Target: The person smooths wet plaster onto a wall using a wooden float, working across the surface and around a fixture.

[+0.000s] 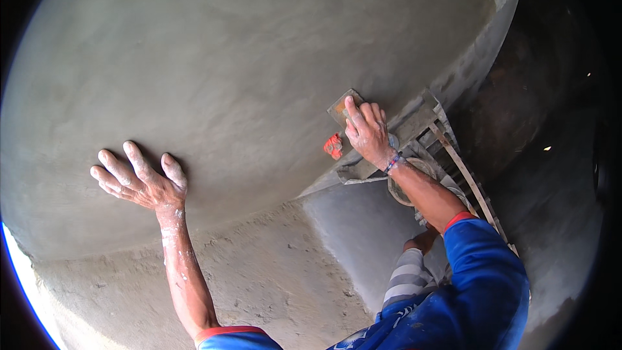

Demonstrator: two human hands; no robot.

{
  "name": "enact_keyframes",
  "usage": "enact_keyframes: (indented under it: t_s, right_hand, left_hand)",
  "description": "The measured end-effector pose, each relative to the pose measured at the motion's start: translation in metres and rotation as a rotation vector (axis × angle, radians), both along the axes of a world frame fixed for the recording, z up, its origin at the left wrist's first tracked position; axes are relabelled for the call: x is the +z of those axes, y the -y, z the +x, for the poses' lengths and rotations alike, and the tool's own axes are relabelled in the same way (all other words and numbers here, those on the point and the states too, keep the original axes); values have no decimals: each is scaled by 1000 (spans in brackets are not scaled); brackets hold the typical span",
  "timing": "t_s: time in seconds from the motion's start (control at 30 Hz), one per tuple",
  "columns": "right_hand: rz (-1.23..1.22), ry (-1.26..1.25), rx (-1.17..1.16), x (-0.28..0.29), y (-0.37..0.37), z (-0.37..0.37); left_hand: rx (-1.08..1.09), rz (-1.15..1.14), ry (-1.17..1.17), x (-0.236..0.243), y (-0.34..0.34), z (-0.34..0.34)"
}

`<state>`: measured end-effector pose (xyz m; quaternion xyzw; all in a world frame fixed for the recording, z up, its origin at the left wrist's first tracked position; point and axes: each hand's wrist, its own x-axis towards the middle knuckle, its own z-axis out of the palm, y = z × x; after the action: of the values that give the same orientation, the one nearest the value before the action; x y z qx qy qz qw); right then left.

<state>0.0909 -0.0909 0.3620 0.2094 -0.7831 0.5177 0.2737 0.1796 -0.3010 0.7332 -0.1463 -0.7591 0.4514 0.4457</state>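
My left hand [142, 180] lies with its fingers spread against a smooth, damp-looking grey plaster surface [214, 65]. Pale dried plaster speckles that hand and its forearm. Farther right, my right hand [369, 131] is closed on a small flat trowel [339, 109], its index finger stretched over the plate. The trowel's blade rests on or very close to the plaster; its handle is hidden under my hand. Beside the hand, a small red crumpled-looking piece [333, 146] sits at the plaster; I cannot make out what it is.
Below the smooth plaster runs a rougher, sandy band [259, 269], with a smooth grey area [363, 233] to its right. Under my right forearm a round bucket rim [396, 193] shows partly. A narrow wooden rail frame [463, 168] stands at the right, before a dark floor.
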Motion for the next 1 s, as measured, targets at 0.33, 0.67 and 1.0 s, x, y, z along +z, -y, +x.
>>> enact_keyframes:
  t_s: [0.33, 0.67, 1.0]
  right_hand:
    - [-19, 4, 29, 22, -28, 0]
    - [99, 58, 65, -44, -11, 18]
    - [-60, -168, 14, 40, 14, -6]
  left_hand:
    - [44, -10, -14, -2, 9, 0]
    - [4, 1, 2, 1, 3, -5]
    - [2, -22, 1, 3, 5, -1]
